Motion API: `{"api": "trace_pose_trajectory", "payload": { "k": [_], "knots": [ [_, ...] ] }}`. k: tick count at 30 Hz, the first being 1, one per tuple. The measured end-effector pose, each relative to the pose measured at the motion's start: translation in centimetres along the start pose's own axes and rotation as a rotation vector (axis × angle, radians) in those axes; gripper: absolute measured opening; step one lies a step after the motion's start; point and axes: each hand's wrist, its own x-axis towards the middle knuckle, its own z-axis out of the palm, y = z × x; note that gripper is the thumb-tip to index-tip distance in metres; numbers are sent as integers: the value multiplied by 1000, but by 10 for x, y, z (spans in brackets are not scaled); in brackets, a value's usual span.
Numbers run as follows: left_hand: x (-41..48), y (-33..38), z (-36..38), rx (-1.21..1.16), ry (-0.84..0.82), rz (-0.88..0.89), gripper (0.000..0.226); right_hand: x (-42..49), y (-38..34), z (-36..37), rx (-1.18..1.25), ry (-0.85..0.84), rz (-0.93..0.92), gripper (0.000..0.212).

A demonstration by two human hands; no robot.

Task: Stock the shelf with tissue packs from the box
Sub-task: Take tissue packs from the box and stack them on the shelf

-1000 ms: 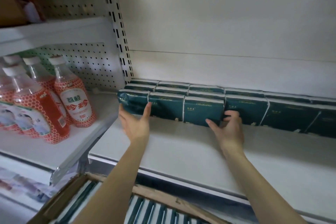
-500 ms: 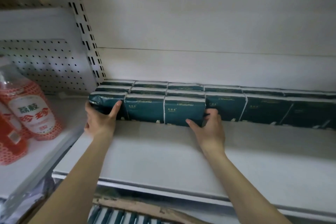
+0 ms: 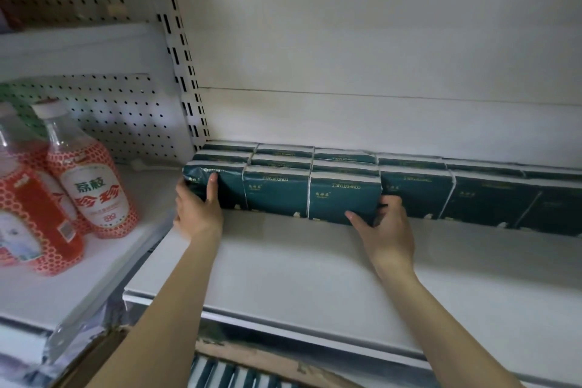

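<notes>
The front row of three tissue packs [image 3: 311,193] stands on edge on the shelf [image 3: 283,271], just right of the slotted upright [image 3: 185,72] and close against the rows behind it. The left grip [image 3: 196,208] clasps the end nearest the upright, thumb flat on the front face. The right grip [image 3: 385,230] clasps the far end, fingers curled into the seam with the next packs [image 3: 415,195] — both are clenched on the row.

The step looks like squaring this row up. Squeeze inward evenly so the three hold together, push back level, and seat the bottom edge flat rather than tipped. The wrap looks soft, so a hard pinch may crumple the corner by the upright.

Left of the upright, red-labelled bottles [image 3: 94,192] stand on the neighbouring shelf [image 3: 63,290] — well apart from the row. Below and in front of the upright, the box [image 3: 261,359] shows more packs waiting.
</notes>
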Motion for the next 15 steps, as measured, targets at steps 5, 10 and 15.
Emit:
{"api": "trace_pose_trajectory", "payload": {
  "k": [5, 10, 15],
  "knots": [
    [3, -2, 0, 37, 51, -17, 51, 1, 0, 1, -6, 7, -3, 52],
    [2, -3, 0, 60, 53, -11, 48, 1, 1, 1, -12, 8, -8, 52],
    [2, -1, -1, 56, 51, -27, 48, 2, 3, 2, -7, 16, -8, 50]
  ]
}}
